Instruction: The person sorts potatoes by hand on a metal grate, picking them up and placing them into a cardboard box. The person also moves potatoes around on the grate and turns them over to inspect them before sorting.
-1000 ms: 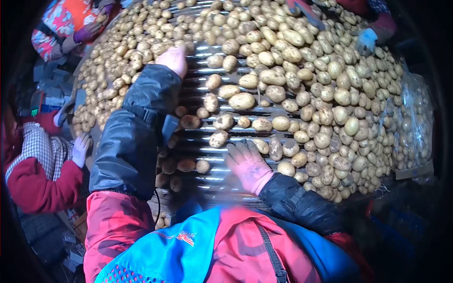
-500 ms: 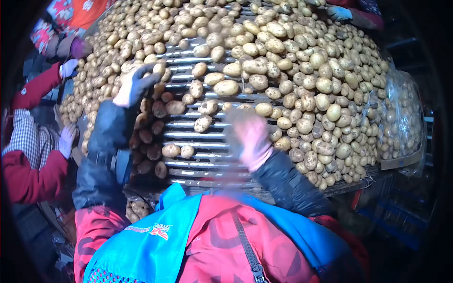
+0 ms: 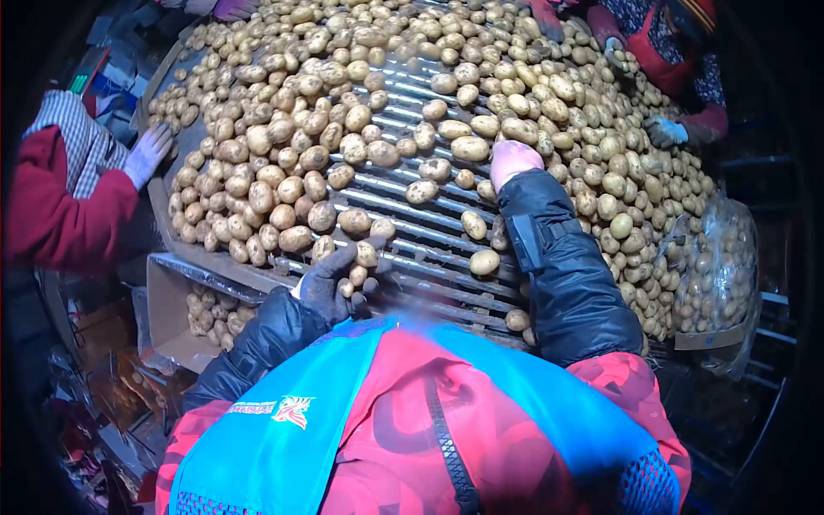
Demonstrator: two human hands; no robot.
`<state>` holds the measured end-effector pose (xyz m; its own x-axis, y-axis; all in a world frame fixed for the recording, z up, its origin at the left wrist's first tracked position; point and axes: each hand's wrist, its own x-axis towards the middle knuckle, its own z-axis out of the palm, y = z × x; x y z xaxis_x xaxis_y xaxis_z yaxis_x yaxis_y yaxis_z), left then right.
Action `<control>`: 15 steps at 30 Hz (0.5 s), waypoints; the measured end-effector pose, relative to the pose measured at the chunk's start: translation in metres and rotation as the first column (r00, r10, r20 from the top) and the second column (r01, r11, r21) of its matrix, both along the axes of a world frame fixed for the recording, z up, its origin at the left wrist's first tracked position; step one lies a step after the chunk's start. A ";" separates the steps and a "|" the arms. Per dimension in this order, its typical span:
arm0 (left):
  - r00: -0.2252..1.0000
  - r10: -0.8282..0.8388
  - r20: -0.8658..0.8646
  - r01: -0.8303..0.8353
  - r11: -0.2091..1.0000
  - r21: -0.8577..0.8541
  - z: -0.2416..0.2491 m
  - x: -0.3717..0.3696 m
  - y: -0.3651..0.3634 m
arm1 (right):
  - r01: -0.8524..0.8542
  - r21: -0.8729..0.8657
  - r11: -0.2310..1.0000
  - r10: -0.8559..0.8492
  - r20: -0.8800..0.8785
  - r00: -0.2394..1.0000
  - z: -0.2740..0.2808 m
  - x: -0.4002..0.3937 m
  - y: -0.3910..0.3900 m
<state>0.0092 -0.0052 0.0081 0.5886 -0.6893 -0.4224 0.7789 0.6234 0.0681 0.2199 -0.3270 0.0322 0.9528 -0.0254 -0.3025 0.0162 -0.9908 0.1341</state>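
Note:
My left hand [image 3: 330, 281], in a dark grey glove, is low over the near edge of the slatted metal grate [image 3: 403, 184]. Its fingers curl around a few small potatoes [image 3: 365, 254]. My right hand [image 3: 513, 161], in a glove with a pink cuff, reaches forward to the potatoes at the right side of the grate. Its fingers are hidden beyond the cuff, so what it touches or holds does not show. Loose potatoes [image 3: 469, 148] lie on the bars between my hands.
Large potato heaps [image 3: 283, 163] flank the grate. A box [image 3: 167, 313] with potatoes stands below the left edge, and a plastic-wrapped box of potatoes [image 3: 717, 275] at the right. A co-worker's gloved hand [image 3: 148, 156] rests at the left rim; other workers' hands [image 3: 665, 131] are across the pile.
My left hand has come back from the left heap to the near edge, now with small potatoes. My right hand has moved forward and right. The view has shifted.

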 end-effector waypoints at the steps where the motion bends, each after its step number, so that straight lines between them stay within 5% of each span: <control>1: 0.999 0.033 -0.005 -0.033 0.997 -0.073 -0.005 -0.003 0.002 | 0.005 -0.079 0.997 -0.011 -0.080 0.997 0.013 -0.007 0.004; 2: 0.998 0.063 -0.011 -0.064 0.987 -0.147 -0.011 -0.005 0.004 | -0.002 -0.089 0.996 -0.005 -0.080 0.997 0.010 -0.010 0.001; 4: 0.993 0.117 0.008 -0.117 0.993 -0.021 -0.011 -0.009 0.007 | -0.044 -0.044 0.998 0.046 0.051 0.998 0.001 -0.015 -0.012; 8: 0.991 0.130 0.014 -0.130 0.991 -0.033 -0.009 -0.010 0.008 | 0.070 0.235 0.969 -0.108 0.152 0.983 0.026 -0.040 -0.011; 10: 0.991 0.132 0.002 -0.131 0.990 -0.045 -0.011 -0.008 0.005 | -0.084 0.297 0.951 0.002 0.264 0.964 0.029 -0.057 0.008; 15: 0.997 0.075 0.025 -0.073 0.994 -0.082 -0.020 -0.003 0.005 | -0.298 -0.040 0.954 0.300 0.094 0.949 0.002 -0.051 0.056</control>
<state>0.0059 0.0003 -0.0120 0.6502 -0.6746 -0.3497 0.7288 0.6837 0.0362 0.1694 -0.2714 0.0341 0.9428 0.2588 -0.2101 0.2966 -0.9389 0.1747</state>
